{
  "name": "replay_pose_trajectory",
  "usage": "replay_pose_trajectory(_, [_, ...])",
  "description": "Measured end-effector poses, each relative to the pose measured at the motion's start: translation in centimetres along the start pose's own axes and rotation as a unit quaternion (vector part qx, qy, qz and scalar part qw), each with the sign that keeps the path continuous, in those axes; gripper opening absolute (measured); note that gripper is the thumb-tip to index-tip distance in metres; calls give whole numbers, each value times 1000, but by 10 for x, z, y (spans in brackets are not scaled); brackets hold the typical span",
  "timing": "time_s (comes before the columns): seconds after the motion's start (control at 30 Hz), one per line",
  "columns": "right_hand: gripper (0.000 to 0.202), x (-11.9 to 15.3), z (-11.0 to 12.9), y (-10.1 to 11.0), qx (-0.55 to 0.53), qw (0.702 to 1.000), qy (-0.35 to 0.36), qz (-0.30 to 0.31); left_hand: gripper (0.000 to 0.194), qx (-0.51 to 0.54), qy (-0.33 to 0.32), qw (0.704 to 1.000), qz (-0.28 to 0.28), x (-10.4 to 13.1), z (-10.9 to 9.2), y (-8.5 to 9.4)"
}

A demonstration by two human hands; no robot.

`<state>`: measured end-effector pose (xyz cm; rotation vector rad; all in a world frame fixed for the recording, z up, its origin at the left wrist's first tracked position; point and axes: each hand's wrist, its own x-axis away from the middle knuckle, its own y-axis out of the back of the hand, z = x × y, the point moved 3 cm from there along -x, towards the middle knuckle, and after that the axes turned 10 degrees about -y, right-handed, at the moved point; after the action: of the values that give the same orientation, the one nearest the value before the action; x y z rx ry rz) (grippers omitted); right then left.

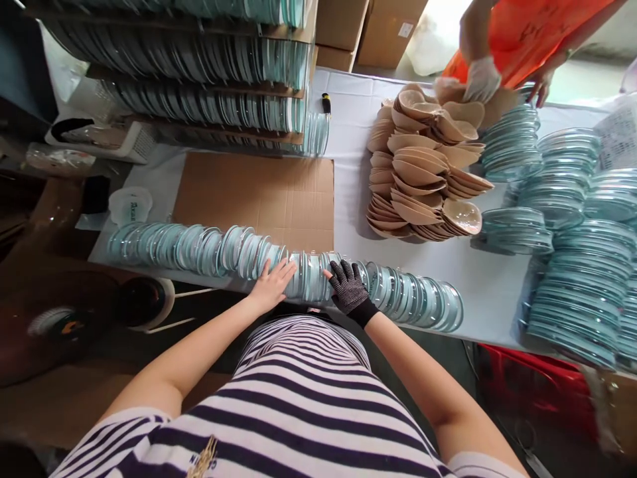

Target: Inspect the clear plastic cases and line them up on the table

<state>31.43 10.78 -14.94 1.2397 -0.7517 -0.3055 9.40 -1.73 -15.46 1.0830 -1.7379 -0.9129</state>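
Observation:
A long row of round clear plastic packs (pixel 199 249) with pale blue-green inserts stands on edge along the table's near side. My bare left hand (pixel 273 285) lies on the top of the row with its fingers stretched out. My right hand (pixel 350 287), in a dark dotted glove with bare fingertips, touches the packs a little further right, its fingers apart. Between both hands a few packs (pixel 309 272) stand upright. Neither hand lifts anything. Behind the row lies a flat brown cardboard sheet (pixel 259 192).
A rack (pixel 288 89) full of similar packs stands back left, beside a white basket (pixel 139 143). Beige cups (pixel 418 166) are stacked right of centre. Tall pack stacks (pixel 582 285) fill the right. Across the table, a co-worker's gloved hand (pixel 482 79) touches the beige cups. A fan (pixel 64 325) stands lower left.

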Motion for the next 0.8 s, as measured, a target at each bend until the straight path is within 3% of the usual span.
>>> replay_pose_trajectory(0.2, [75, 0, -1, 4, -2, 1000, -5, -14, 89, -5, -28, 1000, -2, -2, -7, 8])
replay_pose_trajectory(0.37, [71, 1, -3, -1, -6, 999, -21, -29, 84, -11, -17, 999, -33, -10, -26, 15])
replay_pose_trajectory(0.53, [66, 4, -2, -6, -16, 995, -68, -65, 99, 128, 43, 988, -77, -27, -29, 0])
replay_pose_trajectory(0.63, [58, 14, -7, -3, -25, 992, -77, -100, 109, 248, 117, 954, -123, -36, -20, -20])
replay_pose_trajectory(0.7, [55, 27, -25, 3, -36, 985, -103, -132, 114, 337, 171, 913, -153, -39, -14, -34])
replay_pose_trajectory(0.77, [58, 47, -61, 11, -60, 962, -203, -176, 115, 427, 219, 860, -176, -40, -9, -48])
replay_pose_trajectory(0.8, [62, 60, -86, 15, -85, 933, -288, -200, 115, 467, 237, 833, -181, -40, -7, -53])
